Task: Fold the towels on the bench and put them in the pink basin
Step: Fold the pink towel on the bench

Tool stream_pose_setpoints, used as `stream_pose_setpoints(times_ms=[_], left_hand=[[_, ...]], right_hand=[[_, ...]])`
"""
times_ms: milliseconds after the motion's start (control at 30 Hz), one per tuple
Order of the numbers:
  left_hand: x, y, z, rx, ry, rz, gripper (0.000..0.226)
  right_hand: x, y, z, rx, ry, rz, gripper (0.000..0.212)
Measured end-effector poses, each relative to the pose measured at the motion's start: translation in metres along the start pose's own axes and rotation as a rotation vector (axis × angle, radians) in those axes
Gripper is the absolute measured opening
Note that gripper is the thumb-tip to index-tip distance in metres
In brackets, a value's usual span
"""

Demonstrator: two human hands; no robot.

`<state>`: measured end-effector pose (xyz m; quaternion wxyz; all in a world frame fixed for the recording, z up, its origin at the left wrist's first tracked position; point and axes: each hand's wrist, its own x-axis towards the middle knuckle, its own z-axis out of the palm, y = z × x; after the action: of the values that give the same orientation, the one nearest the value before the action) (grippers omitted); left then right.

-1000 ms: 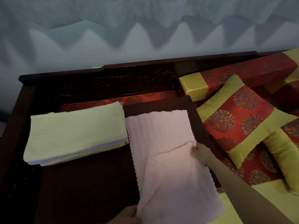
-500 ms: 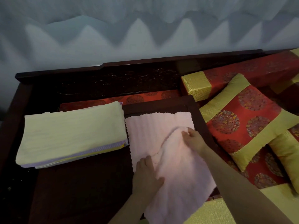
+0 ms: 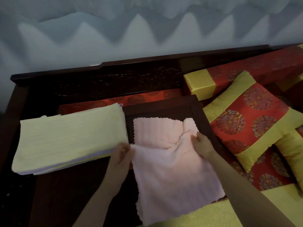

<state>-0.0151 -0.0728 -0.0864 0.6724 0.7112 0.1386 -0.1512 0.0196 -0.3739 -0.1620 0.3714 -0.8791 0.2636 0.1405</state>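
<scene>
The pink towel lay on the dark wooden bench, just to the right of the stack of yellow towels and to the left of the red and yellow cushion. A second before, it was spread long and only the right hand was at its right edge. Half a second before, the left hand pressed flat on its middle. Now each hand had one side of the raised layer. The left hand pinched the left corner, close to the yellow stack, with its fingers curled around the cloth. The right hand pinched the right side of the same layer between thumb and fingers. The layer was lifted over the far part of the towel, but it did not reach the far edge yet, so I judged that the first fold was only half done. The pink basin was not in view, so the putting away was still to come.
</scene>
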Motion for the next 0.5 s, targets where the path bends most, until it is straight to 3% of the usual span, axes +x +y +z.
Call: stream_pose_setpoints(times_ms=[133,267,400,500], left_hand=[[0.038,0.046,0.010,0.198,0.063,0.271,0.004],[0.101,0.059,0.037,0.399,0.002,0.395,0.032],[0.152,0.040,0.052,0.806,-0.093,0.238,0.036],[0.172,0.023,0.057,0.968,-0.124,0.110,0.048]], right_hand=[[0.000,0.007,-0.003,0.022,-0.006,0.004,0.029],[0.000,0.007,-0.001,0.025,-0.033,0.020,0.029],[-0.002,0.012,-0.001,0.064,-0.015,0.009,0.025],[-0.001,0.017,0.001,0.080,0.013,0.028,0.020]])
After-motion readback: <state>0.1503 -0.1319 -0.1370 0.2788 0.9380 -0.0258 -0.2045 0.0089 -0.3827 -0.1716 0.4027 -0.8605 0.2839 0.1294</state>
